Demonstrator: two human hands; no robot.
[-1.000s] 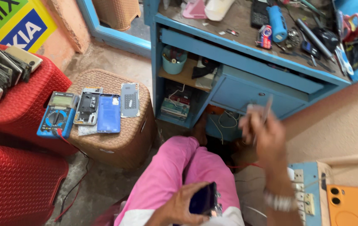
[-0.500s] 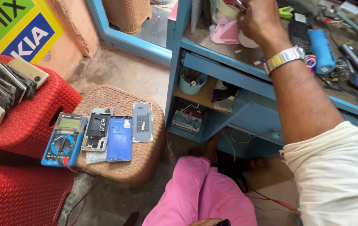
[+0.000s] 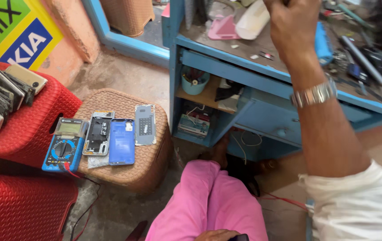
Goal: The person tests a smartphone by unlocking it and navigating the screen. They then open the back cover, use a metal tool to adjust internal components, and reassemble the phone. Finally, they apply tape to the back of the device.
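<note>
1. The right hand (image 3: pixel 291 24) is raised at the top centre of the frame, above the cluttered blue wooden tabletop (image 3: pixel 262 49). Its fingers are curled together, but the frame edge cuts them off, so I cannot tell whether they grip anything.
2. The right forearm runs down to the lower right, with a silver metal wristwatch (image 3: pixel 313 93) on the wrist and a rolled white sleeve (image 3: pixel 356 205) at the elbow.
3. The left hand (image 3: pixel 217 235) shows only as knuckles at the bottom edge, resting on the pink trousers (image 3: pixel 209 201) beside a dark phone (image 3: pixel 240 238); its grip cannot be told.
4. Just left of the right hand lie a pink plastic stand (image 3: pixel 222 29) and a white curved plastic piece (image 3: pixel 251 20).
5. Since half a second ago the right hand sits a little further left in the frame, and more of the left hand shows.
</note>
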